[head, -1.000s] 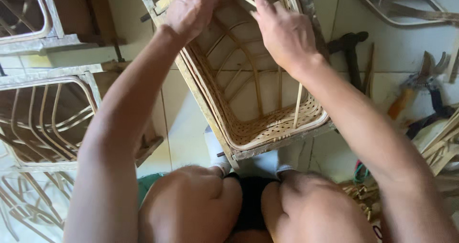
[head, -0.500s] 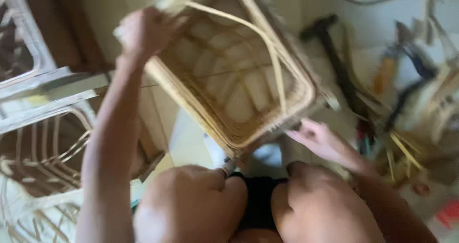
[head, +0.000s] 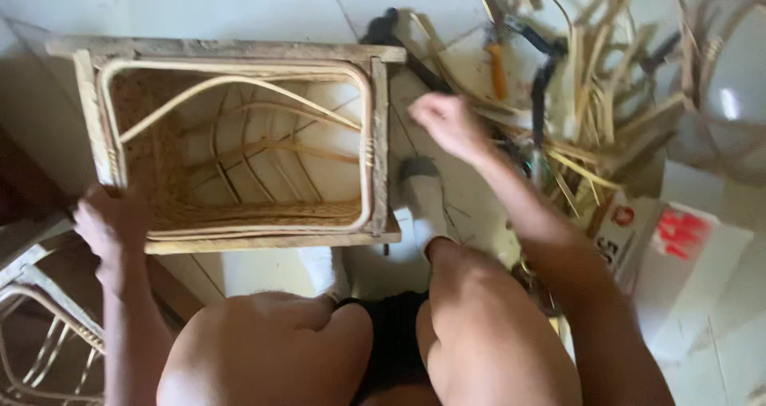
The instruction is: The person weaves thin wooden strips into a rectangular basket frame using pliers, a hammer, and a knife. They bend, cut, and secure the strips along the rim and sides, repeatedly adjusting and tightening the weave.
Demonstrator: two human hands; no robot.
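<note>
Fingers of the left hand (head: 112, 226) clasp the rattan basket frame's (head: 239, 142) near corner; the right hand (head: 447, 122), loosely curled and empty, hovers beside cane strips (head: 594, 110).

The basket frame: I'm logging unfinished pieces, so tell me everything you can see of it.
The basket frame is a box-shaped piece with a pale wooden rim, rough at the edges. Bent cane ribs cross its hollow inside, and woven cane lines the lower wall, so it looks only partly woven. Its open side faces the camera. It stands on the tiled floor before the person's knees. The left hand grips its lower left corner; the right hand is apart from it, towards the cane strips.
</note>
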